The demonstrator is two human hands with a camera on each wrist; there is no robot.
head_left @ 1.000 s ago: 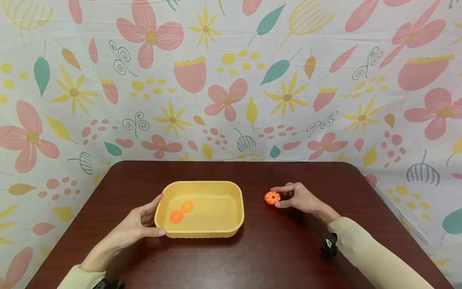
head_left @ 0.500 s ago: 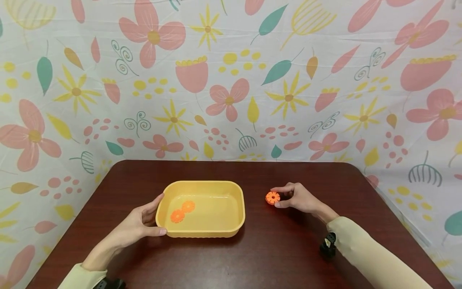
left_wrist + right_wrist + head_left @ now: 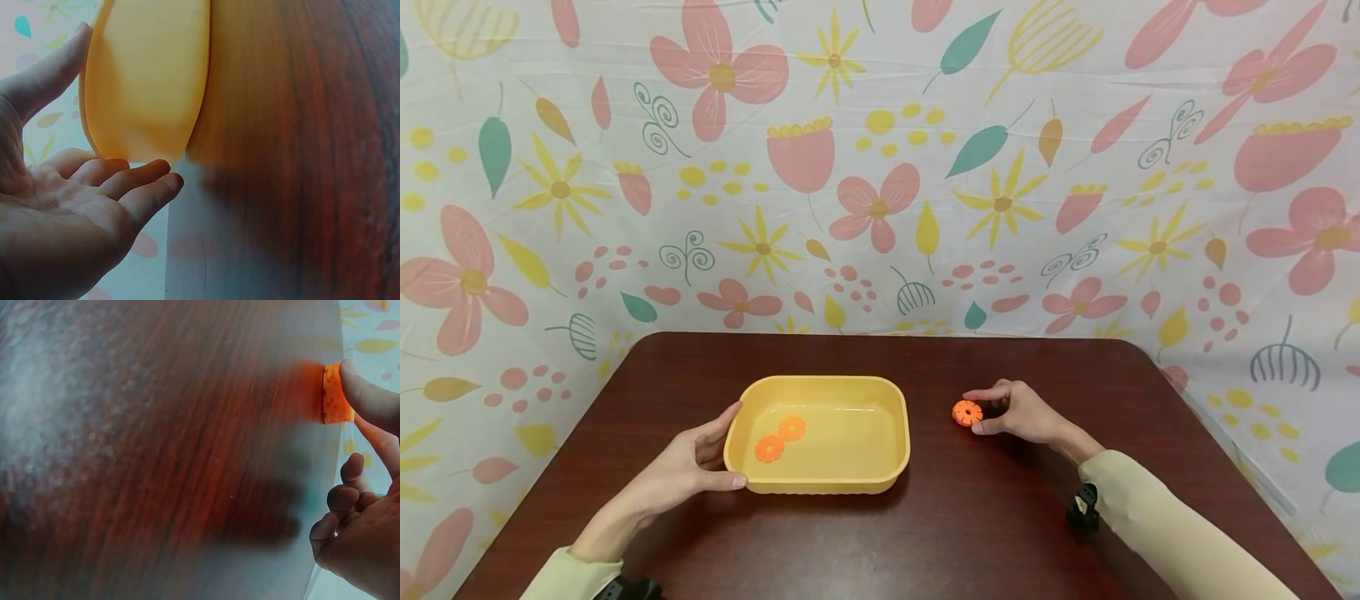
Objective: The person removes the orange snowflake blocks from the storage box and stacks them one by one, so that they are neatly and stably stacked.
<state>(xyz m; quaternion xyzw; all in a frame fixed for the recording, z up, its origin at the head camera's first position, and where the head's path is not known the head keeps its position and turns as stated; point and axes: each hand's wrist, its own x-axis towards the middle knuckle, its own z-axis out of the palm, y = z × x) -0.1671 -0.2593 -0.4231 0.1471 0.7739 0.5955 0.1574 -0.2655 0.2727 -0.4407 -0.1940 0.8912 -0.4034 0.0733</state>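
A yellow plastic basin (image 3: pixel 820 485) sits on the table toward the left. My left hand (image 3: pixel 681 471) holds its left end, thumb at the front corner and forefinger at the back; in the left wrist view the other fingers (image 3: pixel 147 178) lie against the end wall. Inside the basin, two flat orange notched discs (image 3: pixel 769 448) lie side by side near the left. To the right, my right hand (image 3: pixel 1026 412) pinches a small stack of orange notched discs (image 3: pixel 967 412) between thumb and forefinger, low over the table. The right wrist view shows the stack (image 3: pixel 336 394) edge-on, its layers pressed together.
The dark brown wooden table (image 3: pixel 880 550) has rounded far corners. Behind it hangs a white cloth (image 3: pixel 880 283) printed with flowers and leaves. Black wrist straps (image 3: pixel 1082 510) sit at the cuffs of the pale sleeves (image 3: pixel 1180 525).
The orange stack has tilted flatter in my right hand's fingertips, its upper face turning upward. The left hand and the basin hold still; the whole head view shifts slightly right.
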